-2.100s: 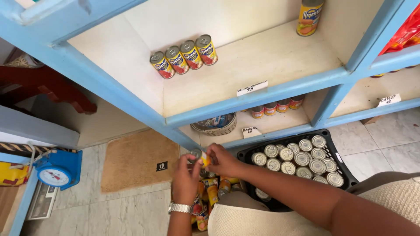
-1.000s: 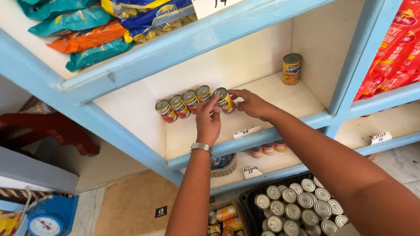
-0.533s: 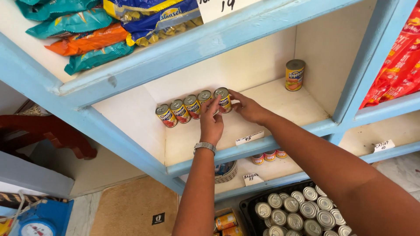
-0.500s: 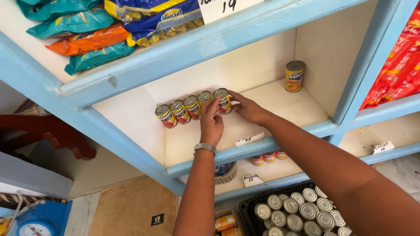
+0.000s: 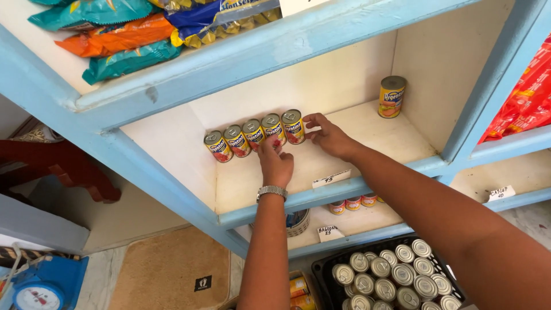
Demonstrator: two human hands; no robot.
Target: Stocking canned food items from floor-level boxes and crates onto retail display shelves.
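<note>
Five red-and-yellow labelled cans (image 5: 252,136) stand in a row on the shelf; one taller yellow can (image 5: 392,96) stands at the back right. White paper price tags (image 5: 331,179) hang on the shelf edges. Teal, orange and blue snack bags (image 5: 117,35) lie above.

Bright plastic snack bags (image 5: 115,43) fill the top shelf; a black crate of silver-lidded tins (image 5: 390,275) and a blue weighing scale (image 5: 40,287) sit below.

Light: bright, even daylight, white shelf (image 5: 367,143) wall glowing | Shadows: soft, under the left hand (image 5: 276,166) and right hand (image 5: 328,136) | Glare: faint sheen on can lids (image 5: 396,275) | Focus: sharp centre, no motion blur | Edges: wide-angle slant on blue frames
</note>
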